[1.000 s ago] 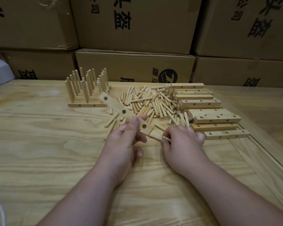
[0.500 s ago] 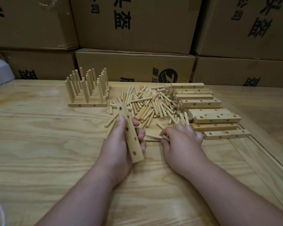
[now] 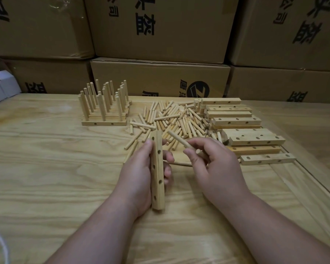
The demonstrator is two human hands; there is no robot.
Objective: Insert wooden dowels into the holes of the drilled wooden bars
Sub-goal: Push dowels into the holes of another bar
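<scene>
Wooden drilled bar (image 3: 157, 172) is gripped lengthwise in my left hand (image 3: 139, 176), thumb on its left edge, fingers curled behind, its five empty holes facing up, held just above the worktop (image 3: 46, 168). My right hand (image 3: 211, 164) pinches one dowel (image 3: 179, 139) between thumb and fingertips, tip pointing up-left toward the bar's far end but not yet touching it.

Risks noted: the dowel is angled well off the hole axis; pushed in this way, I judge it would jam at the rim or skid off the face. My left thumb sits beside the top hole and could block entry. The right-hand pinch is near the dowel's rear end, so the tip may wander. Loose dowels (image 3: 171, 121) lie just beyond; a slip could scatter them. Finished bars (image 3: 105, 111) and undrilled-side stock (image 3: 236, 121) stand well apart.
</scene>
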